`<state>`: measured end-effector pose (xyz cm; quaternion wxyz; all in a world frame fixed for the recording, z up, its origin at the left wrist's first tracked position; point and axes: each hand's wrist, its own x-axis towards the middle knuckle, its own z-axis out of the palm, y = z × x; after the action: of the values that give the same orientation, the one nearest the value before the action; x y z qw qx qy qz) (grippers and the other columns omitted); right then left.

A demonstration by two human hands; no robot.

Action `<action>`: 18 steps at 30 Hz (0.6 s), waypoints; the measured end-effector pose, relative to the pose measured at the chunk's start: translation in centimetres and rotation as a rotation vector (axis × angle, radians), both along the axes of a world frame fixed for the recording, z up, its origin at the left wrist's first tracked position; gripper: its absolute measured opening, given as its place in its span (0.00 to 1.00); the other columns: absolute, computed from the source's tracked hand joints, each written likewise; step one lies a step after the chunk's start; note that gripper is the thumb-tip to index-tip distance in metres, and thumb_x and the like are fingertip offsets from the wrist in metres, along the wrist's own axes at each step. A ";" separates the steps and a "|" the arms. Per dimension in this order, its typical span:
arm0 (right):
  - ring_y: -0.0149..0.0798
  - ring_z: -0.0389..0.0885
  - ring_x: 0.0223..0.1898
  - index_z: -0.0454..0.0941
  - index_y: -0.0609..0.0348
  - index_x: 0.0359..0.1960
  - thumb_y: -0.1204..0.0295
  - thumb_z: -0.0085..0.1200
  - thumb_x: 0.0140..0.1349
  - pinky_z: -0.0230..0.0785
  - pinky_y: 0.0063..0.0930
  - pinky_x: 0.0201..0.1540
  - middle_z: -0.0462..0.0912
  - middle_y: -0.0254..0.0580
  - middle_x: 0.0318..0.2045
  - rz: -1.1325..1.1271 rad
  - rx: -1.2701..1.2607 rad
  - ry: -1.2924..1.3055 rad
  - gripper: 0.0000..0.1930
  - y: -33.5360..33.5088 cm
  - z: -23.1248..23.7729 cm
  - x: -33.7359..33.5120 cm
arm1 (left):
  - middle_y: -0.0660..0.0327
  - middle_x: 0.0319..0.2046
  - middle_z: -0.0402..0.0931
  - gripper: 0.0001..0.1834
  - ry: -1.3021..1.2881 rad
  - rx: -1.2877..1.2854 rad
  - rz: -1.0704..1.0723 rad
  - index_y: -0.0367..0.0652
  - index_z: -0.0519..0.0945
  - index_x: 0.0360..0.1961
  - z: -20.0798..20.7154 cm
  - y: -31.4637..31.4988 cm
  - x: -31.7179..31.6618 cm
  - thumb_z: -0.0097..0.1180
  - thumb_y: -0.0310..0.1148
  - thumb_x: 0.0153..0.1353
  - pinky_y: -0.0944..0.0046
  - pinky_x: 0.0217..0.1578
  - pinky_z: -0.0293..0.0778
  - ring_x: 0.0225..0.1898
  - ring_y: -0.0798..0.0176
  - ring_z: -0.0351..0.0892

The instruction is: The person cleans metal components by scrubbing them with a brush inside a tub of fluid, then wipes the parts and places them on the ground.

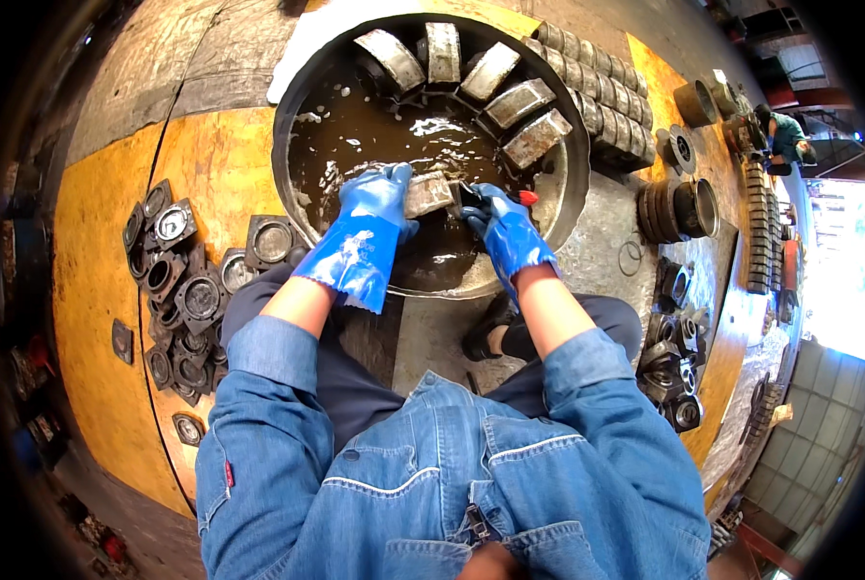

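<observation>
Both my hands wear blue rubber gloves over a round metal basin (575, 184) filled with dirty brown liquid. My left hand (379, 198) grips a grey rectangular metal part (428, 193) just above the liquid. My right hand (495, 217) is closed on a brush with a red handle (527, 197), its dark head pressed against the part's right end. Several similar grey metal parts (490, 72) lean in a fan along the basin's far rim.
Dark square metal housings (176, 290) lie piled on the floor at my left. Rows of ring-shaped parts (606, 97) and cylinders (679, 208) sit right of the basin. More housings (674, 367) lie near my right knee. Another person (785, 135) crouches far right.
</observation>
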<state>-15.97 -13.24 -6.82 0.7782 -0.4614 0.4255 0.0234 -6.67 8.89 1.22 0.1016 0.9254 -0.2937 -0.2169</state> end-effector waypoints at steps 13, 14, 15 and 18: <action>0.41 0.84 0.49 0.79 0.52 0.62 0.68 0.51 0.76 0.76 0.32 0.55 0.87 0.47 0.49 0.268 -0.202 -0.011 0.16 -1.7 -1.6 0.5 | 0.56 0.57 0.83 0.30 0.855 -1.072 0.696 0.40 0.76 0.67 -2.4 2.0 4.3 0.64 0.46 0.70 0.60 0.58 0.76 0.58 0.59 0.82; 0.41 0.85 0.47 0.80 0.49 0.60 0.66 0.53 0.75 0.79 0.31 0.50 0.87 0.45 0.49 0.256 -0.165 -0.129 0.15 -1.4 -0.3 0.7 | 0.58 0.59 0.83 0.27 1.001 -1.240 0.800 0.46 0.77 0.67 -3.7 3.1 3.9 0.60 0.48 0.73 0.59 0.57 0.77 0.57 0.61 0.82; 0.42 0.87 0.45 0.81 0.46 0.59 0.64 0.55 0.74 0.81 0.31 0.46 0.88 0.44 0.49 0.237 -0.127 -0.248 0.14 -1.3 0.9 0.8 | 0.57 0.59 0.83 0.27 1.045 -1.243 0.867 0.47 0.77 0.66 -3.2 3.2 4.0 0.59 0.51 0.73 0.58 0.57 0.77 0.58 0.58 0.83; 0.39 0.90 0.35 0.83 0.45 0.54 0.61 0.58 0.72 0.81 0.31 0.32 0.90 0.36 0.42 -0.018 0.049 0.035 0.13 -2.2 3.6 2.9 | 0.54 0.60 0.83 0.29 1.192 -1.289 1.017 0.48 0.77 0.65 -2.3 3.3 4.4 0.55 0.56 0.74 0.52 0.55 0.80 0.58 0.51 0.83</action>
<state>-13.07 -15.41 -3.23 0.7818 -0.4378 0.4427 0.0347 -2.25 12.20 -1.09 0.7918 0.4505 0.1725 -0.3747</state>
